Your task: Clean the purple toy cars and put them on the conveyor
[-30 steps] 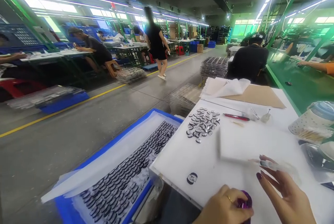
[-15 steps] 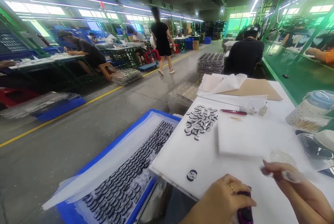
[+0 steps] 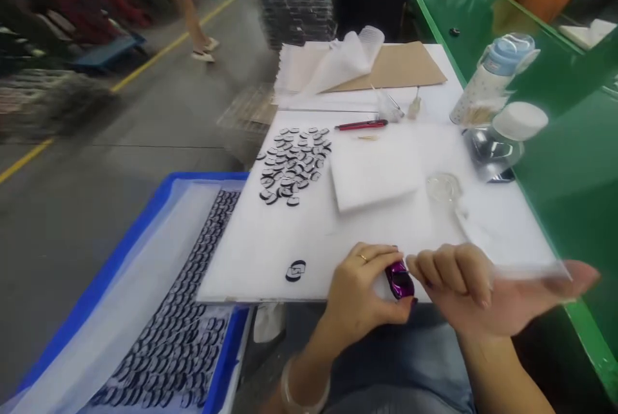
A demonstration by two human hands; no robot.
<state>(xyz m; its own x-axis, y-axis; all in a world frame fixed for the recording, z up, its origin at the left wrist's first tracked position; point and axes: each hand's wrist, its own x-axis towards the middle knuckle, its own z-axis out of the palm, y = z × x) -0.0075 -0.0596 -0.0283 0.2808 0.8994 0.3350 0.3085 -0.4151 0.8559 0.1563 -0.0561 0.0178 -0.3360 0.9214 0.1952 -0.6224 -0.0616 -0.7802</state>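
My left hand [image 3: 362,285], with a ring on one finger, grips a glossy purple-and-black curved part [image 3: 400,280] above the front edge of the white table. Close beside it on the right is my right hand [image 3: 458,282]. Its fingers curl toward the purple part, and motion smears it; whatever is in them cannot be made out. A single dark oval piece with a light pattern [image 3: 295,270] lies on the table left of my hands. Farther back lies a cluster of similar dark pieces [image 3: 294,166], next to a white foam pad [image 3: 369,172].
A blue tray [image 3: 167,198] with rows of dark pieces and white sheeting stands left of the table. Behind the pad lie a red pen-like tool [image 3: 362,125] and brown cardboard [image 3: 403,69]. A lidded cup [image 3: 502,63] and a white-capped clear jar [image 3: 520,121] stand right.
The view has swung down and to the right. My right hand has come over to the left hand and the purple part, which my left hand still holds.
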